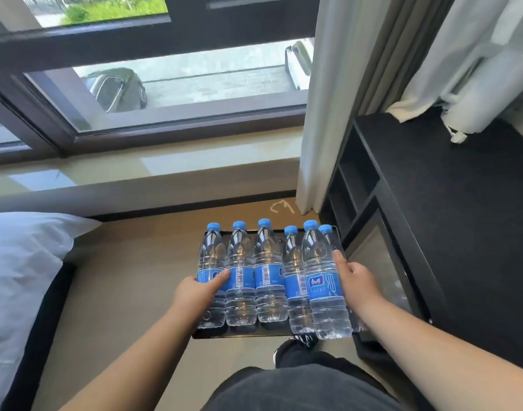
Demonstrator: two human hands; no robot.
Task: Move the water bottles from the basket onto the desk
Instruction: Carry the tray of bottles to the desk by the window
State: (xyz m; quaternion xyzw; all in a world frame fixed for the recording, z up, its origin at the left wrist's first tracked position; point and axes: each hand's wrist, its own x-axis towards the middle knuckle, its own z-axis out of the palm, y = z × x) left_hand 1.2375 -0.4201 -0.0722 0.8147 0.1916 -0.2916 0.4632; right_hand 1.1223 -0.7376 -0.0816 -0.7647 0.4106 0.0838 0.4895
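We find six water bottles (269, 277) upright in the black basket (242, 333), left of the dark desk (450, 203). Our left hand (195, 292) clasps the leftmost bottle (211, 262); our right hand (358, 280) presses the rightmost, its grasp unclear.

Both hands (195, 292) (355, 280) clasp six upright water bottles (269, 277) over the basket (239, 333).

Daylit window (177, 81) — grey curtains (337, 84), tan floor (129, 277).

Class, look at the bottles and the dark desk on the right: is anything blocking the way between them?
Nothing visible blocks it. The bottles, pressed between left hand and right hand, sit beside the desk, whose near top looks bare; curtains drape its far end.
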